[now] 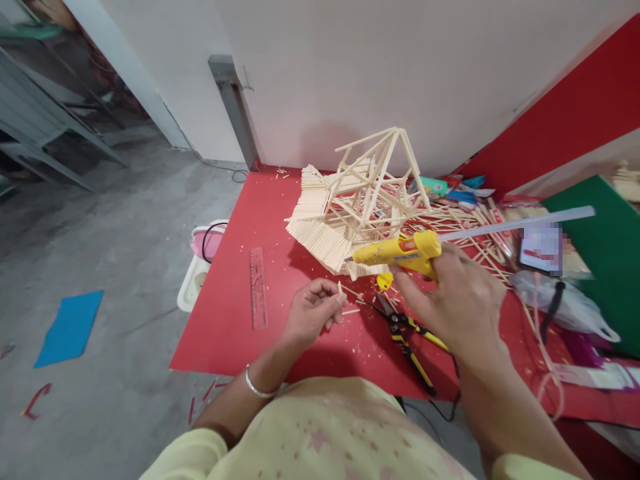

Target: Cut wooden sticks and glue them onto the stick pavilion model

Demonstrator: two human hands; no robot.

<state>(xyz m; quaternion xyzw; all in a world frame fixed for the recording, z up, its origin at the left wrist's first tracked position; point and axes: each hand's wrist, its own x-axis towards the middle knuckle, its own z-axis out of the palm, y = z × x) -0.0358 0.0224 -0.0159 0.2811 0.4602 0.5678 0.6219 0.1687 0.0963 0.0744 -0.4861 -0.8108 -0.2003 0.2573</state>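
My right hand (457,300) is wrapped round a yellow hot glue gun (400,252), with a long clear glue stick (520,223) poking out of its back. The gun's nozzle points left, close to the edge of a model built from thin wooden sticks (320,233). My left hand (315,310) pinches a short piece of wooden stick (341,288) between thumb and finger, a little below the nozzle. On the red tabletop between my hands lie cut stick bits (351,311) and a small yellow piece (385,281). Black and yellow pliers (403,337) rest open below the gun.
A clear ruler (259,288) lies left on the red table (220,313). Loose sticks (460,223), a phone (541,248) and a plastic bag (565,300) crowd the right side. The wall (300,87) stands behind the table; a power strip (197,280) is beside its left edge.
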